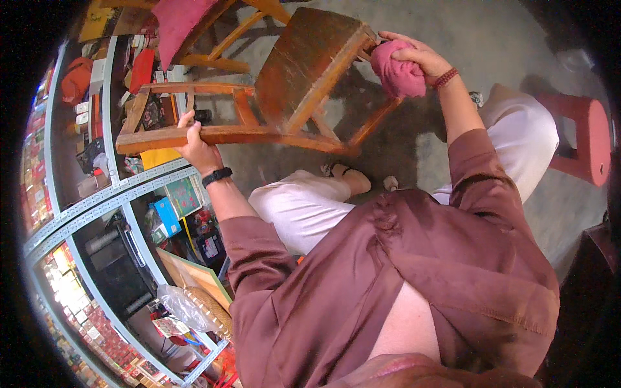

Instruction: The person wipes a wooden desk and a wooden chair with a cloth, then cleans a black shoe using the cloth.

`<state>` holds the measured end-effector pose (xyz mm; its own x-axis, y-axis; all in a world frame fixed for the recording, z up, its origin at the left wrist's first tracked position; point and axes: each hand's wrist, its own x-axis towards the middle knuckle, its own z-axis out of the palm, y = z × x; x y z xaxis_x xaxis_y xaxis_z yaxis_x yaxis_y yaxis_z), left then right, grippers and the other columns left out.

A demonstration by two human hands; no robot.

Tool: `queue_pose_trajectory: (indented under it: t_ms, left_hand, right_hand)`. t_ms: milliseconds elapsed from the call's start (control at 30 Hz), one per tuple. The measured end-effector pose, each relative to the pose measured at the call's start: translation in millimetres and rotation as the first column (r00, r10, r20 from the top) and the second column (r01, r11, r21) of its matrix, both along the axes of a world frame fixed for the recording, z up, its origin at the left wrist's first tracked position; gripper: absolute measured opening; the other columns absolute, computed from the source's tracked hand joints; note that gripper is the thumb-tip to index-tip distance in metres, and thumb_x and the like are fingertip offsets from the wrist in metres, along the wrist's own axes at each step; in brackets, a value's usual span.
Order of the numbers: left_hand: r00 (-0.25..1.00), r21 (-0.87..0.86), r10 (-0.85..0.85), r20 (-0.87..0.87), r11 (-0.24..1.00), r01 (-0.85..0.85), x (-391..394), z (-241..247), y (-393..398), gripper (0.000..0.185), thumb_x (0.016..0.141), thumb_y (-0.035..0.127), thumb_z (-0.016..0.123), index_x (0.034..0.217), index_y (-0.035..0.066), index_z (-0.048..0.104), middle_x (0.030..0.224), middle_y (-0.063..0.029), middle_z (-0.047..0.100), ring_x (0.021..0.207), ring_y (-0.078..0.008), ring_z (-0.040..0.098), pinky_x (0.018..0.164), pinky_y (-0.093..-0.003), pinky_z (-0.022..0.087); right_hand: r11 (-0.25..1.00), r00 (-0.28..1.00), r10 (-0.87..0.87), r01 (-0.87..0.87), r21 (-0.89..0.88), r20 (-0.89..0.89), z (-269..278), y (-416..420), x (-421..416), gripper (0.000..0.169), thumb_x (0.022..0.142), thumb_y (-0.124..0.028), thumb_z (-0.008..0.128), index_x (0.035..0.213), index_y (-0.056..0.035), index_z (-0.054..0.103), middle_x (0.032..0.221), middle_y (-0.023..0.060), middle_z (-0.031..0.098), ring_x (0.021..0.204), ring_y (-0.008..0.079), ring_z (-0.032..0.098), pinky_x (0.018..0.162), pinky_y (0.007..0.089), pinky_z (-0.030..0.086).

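A worn wooden chair (305, 68) is tipped over in front of me, its scuffed seat at the top middle and its open-framed back stretching left. My left hand (196, 145) grips the long side rail of the backrest, near its end, with the thumb and fingers around the wood. At the seat's far right corner, my right hand (419, 58) holds a bunched pink cloth (398, 72) against the frame. A chair leg slants down below the cloth. Fingers and cloth hide the exact contact at that corner.
Metal shelving (121, 186) packed with boxes, bags and other goods runs along the left. Another wooden chair (216, 58) with a pink cloth (179, 24) draped on it stands at the top. A pink plastic stool (589, 140) is at the right, on the concrete floor (475, 43).
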<state>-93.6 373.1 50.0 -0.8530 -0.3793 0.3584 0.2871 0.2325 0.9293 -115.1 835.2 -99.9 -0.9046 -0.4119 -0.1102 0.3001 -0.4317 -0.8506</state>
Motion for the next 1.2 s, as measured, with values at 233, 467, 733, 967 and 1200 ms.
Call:
queue_pose_trajectory:
  t_ms: [233,467,733,967,1200]
  left_hand:
    - [0.993,0.039,-0.111,-0.037,0.993,0.113,64.0,1.4,17.1,0.049,0.077,0.001,0.048,0.125,-0.006,0.051,0.131,-0.0144,0.051,0.123,-0.0243,0.047,0.107,-0.0377,0.036]
    - [0.965,0.325,0.248,0.089,0.908,-0.263,88.6,-19.4,-19.1,0.041,0.079,0.002,0.048,0.119,-0.005,0.051,0.116,-0.0164,0.057,0.1,-0.0259,0.061,0.083,-0.046,0.056]
    - [0.976,0.479,0.193,0.103,0.85,-0.219,57.8,-40.7,-48.3,0.017,0.076,0.008,0.055,0.087,-0.004,0.053,0.07,-0.0151,0.063,0.071,-0.0282,0.065,0.082,-0.04,0.055]
    - [0.984,0.557,-0.057,0.171,0.829,-0.048,-12.5,-64.3,-23.4,0.038,0.077,0.007,0.055,0.111,0.0,0.04,0.095,-0.0178,0.061,0.088,-0.0343,0.065,0.087,-0.0474,0.053]
    - [0.883,0.058,-0.234,0.407,0.971,0.231,-83.3,-22.2,-18.1,0.064,0.083,0.016,0.062,0.135,-0.002,0.029,0.112,-0.0155,0.057,0.098,-0.0317,0.06,0.085,-0.0414,0.049]
  right_hand:
    - [0.959,0.882,0.191,-0.073,-0.274,0.43,10.4,8.4,6.7,0.035,0.083,-0.034,0.07,0.098,-0.0036,0.065,0.093,0.0091,0.069,0.082,0.0221,0.066,0.079,0.0355,0.055]
    - [0.943,0.811,0.22,-0.036,-0.33,0.541,10.3,-48.8,54.1,0.029,0.083,-0.032,0.07,0.098,-0.0067,0.065,0.084,0.005,0.068,0.074,0.0176,0.065,0.071,0.0329,0.054]
    - [0.989,0.96,0.127,-0.103,-0.111,0.249,15.3,-45.3,95.4,0.043,0.082,-0.028,0.068,0.11,0.0022,0.055,0.1,0.0054,0.061,0.089,0.0127,0.06,0.08,0.0275,0.049]
    - [0.997,0.993,0.028,-0.036,0.071,0.119,25.8,-28.3,135.3,0.061,0.081,-0.028,0.07,0.127,0.005,0.046,0.117,0.0073,0.059,0.104,0.0138,0.057,0.094,0.0287,0.045]
    - [0.989,0.974,0.139,-0.129,-0.069,0.178,9.2,-77.8,189.8,0.07,0.078,-0.019,0.075,0.135,0.0017,0.04,0.128,0.0072,0.055,0.119,0.0171,0.051,0.104,0.0322,0.038]
